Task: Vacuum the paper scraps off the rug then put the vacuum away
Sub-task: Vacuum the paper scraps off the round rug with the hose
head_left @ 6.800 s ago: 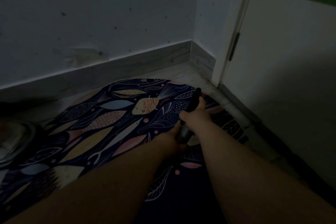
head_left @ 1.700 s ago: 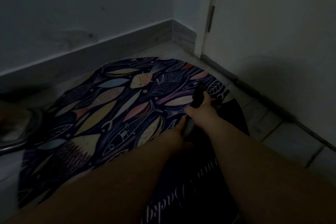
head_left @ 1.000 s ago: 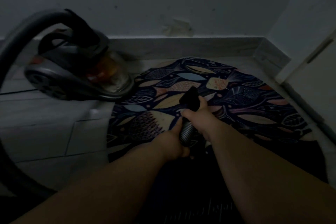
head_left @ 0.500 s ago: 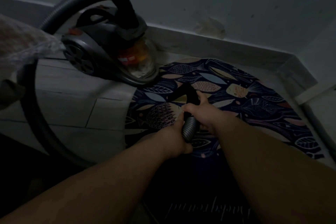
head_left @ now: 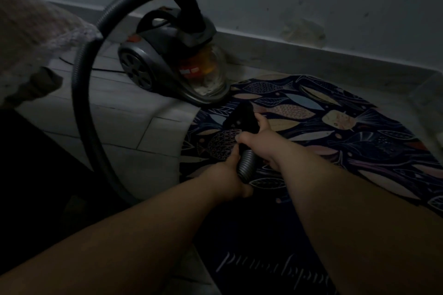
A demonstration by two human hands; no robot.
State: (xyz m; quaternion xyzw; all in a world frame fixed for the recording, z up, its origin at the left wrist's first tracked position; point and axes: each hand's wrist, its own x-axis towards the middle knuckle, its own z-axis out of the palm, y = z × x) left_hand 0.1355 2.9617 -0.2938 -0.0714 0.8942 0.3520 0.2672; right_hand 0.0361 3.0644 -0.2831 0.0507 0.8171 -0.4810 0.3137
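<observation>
A dark round rug (head_left: 340,127) with a fish and leaf pattern lies on the floor. Both my hands hold the ribbed vacuum hose end (head_left: 245,163) with its black nozzle (head_left: 243,116) pointing down at the rug's left part. My right hand (head_left: 261,141) grips the nozzle base; my left hand (head_left: 230,177) grips the ribbed hose just behind it. The grey canister vacuum (head_left: 172,60) sits by the wall, touching the rug's upper left edge. Its hose (head_left: 82,93) loops in a big arc to the left. I see no paper scraps in this dim light.
A grey wall with a skirting board (head_left: 311,57) runs behind the vacuum and rug. Pale floor tiles (head_left: 134,127) lie left of the rug. A knitted pale cloth (head_left: 31,31) hangs at the far left. A dark mass (head_left: 28,175) fills the lower left.
My view has swung left from the door corner to the vacuum canister. The nozzle has moved from the rug's right side to its left part. Both hands keep the same hold.
</observation>
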